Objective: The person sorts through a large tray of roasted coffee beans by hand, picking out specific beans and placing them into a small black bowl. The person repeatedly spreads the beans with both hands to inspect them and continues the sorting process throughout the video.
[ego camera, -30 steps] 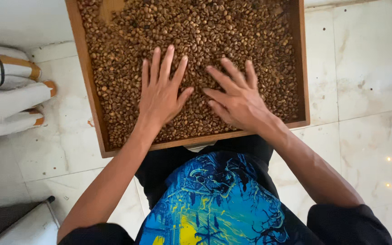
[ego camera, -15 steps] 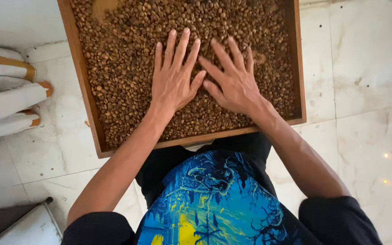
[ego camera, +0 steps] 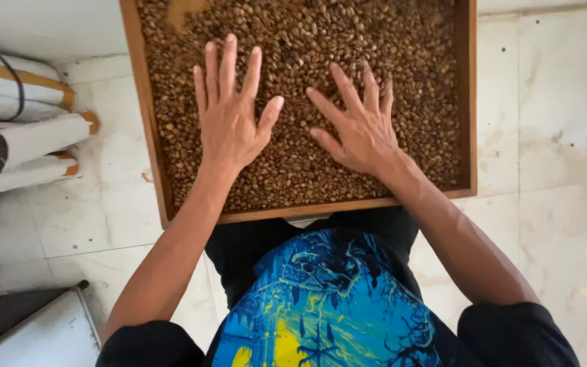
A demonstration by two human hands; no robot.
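My left hand [ego camera: 229,122], right hand [ego camera: 361,129] flat, fingers spread on beans [ego camera: 402,68] in wooden tray [ego camera: 145,122]; press lightly, sweep evenly, keep beans inside rim.

Beneath my hands, a thick bed of brown coffee beans [ego camera: 348,41] fills a shallow wooden tray [ego camera: 149,129] set on the pale tiled floor, its near rim just in front of my knees. The beans, small and oval, range from tan to dark brown and cover almost the whole tray, save one bare patch of wood at the far left. My left hand [ego camera: 229,122] and right hand [ego camera: 361,126] lie flat on them, fingers spread.
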